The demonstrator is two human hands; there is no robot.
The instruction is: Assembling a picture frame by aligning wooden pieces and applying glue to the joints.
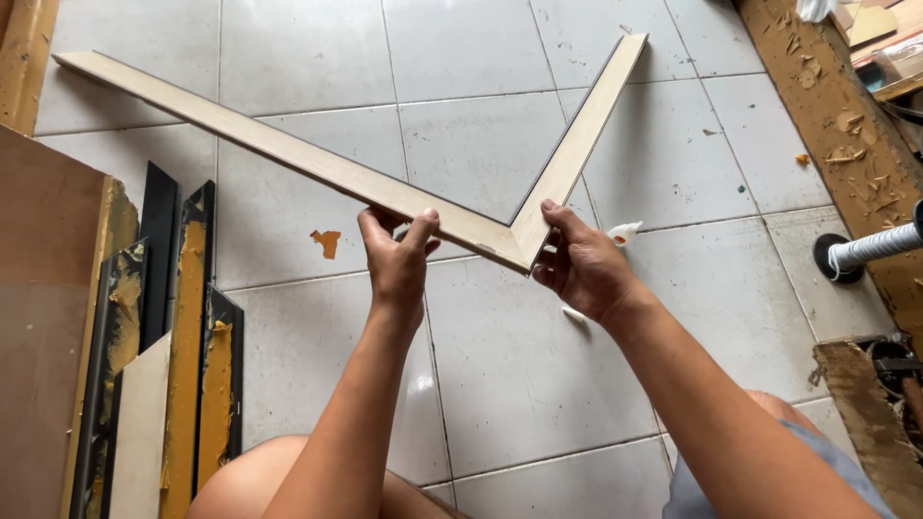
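Two pale wooden strips meet at a mitred corner, forming a V held above the tiled floor. The long strip (269, 144) runs up to the far left; the shorter strip (586, 135) runs up to the right. My left hand (396, 261) grips the long strip just left of the corner (514, 248), thumb on top. My right hand (582, 264) clasps the corner from the right, thumb on the short strip's end.
Dark and yellow-smeared frame pieces (183, 356) lean beside a brown board (43, 317) at the left. A glue-stained wooden bench edge (836, 106) runs along the right. A black-footed tool with a white coiled handle (865, 252) stands right. My knees show at the bottom.
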